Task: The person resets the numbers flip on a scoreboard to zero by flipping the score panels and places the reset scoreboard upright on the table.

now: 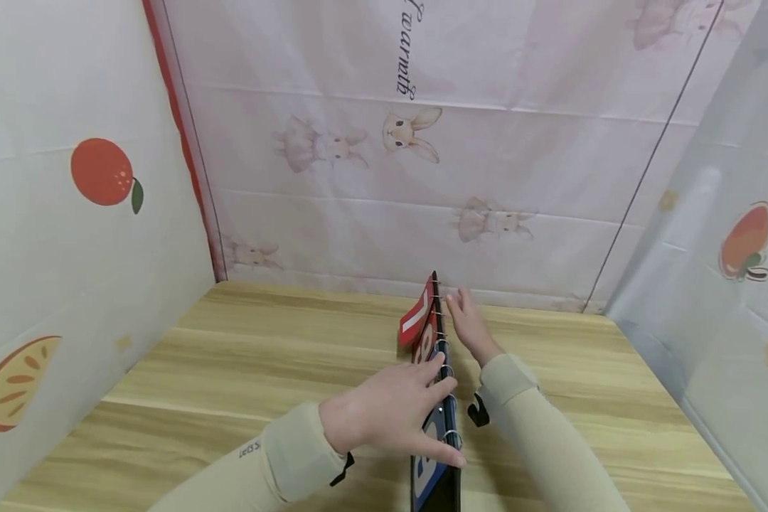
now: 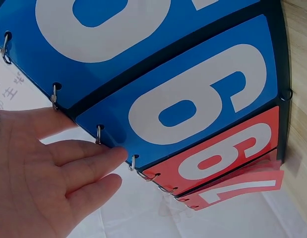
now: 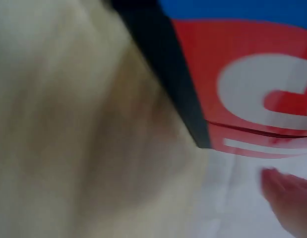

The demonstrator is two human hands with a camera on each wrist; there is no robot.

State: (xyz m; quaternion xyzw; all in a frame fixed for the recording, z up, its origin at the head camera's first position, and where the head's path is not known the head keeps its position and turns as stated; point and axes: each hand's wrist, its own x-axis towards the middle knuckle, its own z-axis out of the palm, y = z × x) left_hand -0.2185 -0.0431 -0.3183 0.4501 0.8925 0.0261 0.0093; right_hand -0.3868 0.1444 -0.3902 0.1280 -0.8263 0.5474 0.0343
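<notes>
A tabletop flip scoreboard (image 1: 448, 427) stands on edge, its number cards hung on metal rings along the top. In the left wrist view, blue cards with white digits, among them a blue 6 card (image 2: 203, 94), sit beside a red 6 card (image 2: 225, 151). The far red card (image 1: 416, 318) swings out from the board. My left hand (image 1: 387, 409) lies over the ringed top edge with spread, fairly straight fingers, touching it near the blue cards. My right hand (image 1: 473, 331), fingers extended, is beside the far end on the right, holding nothing.
The board stands on a wood-grain table (image 1: 281, 348). Behind it hangs a pale cloth with rabbit prints (image 1: 345, 235); fruit-printed cloths, one on the left (image 1: 51, 263) and one on the right (image 1: 710, 313), close off the sides.
</notes>
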